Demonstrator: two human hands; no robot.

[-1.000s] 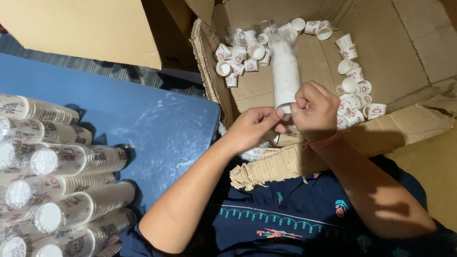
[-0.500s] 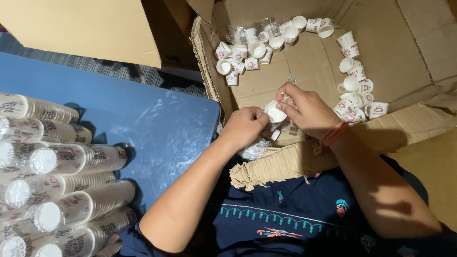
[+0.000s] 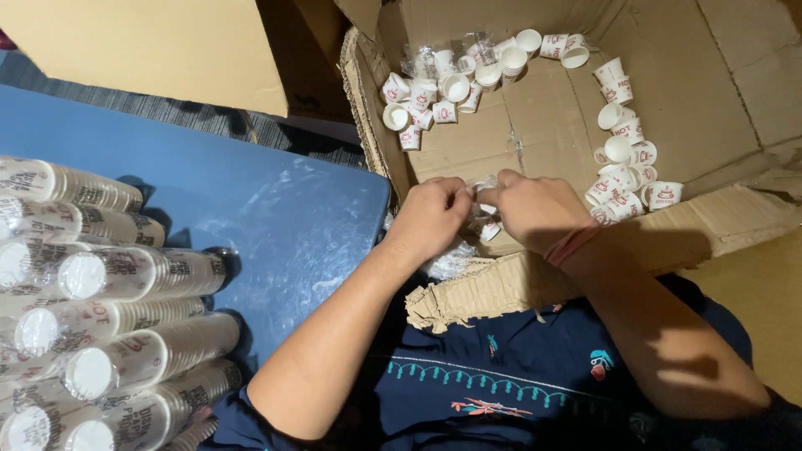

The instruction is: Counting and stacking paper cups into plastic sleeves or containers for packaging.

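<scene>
Both hands, left hand [image 3: 430, 219] and right hand [image 3: 535, 209], fingers pinching crinkly clear plastic wrap [image 3: 483, 209] round small white cups, low in the box [image 3: 535, 125].

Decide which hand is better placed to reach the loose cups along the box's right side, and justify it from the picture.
Right. The right hand lies closer to the cluster of loose paper cups by the cardboard box's right wall. The left hand sits further away, near the blue table, and would have to cross over the right.
</scene>
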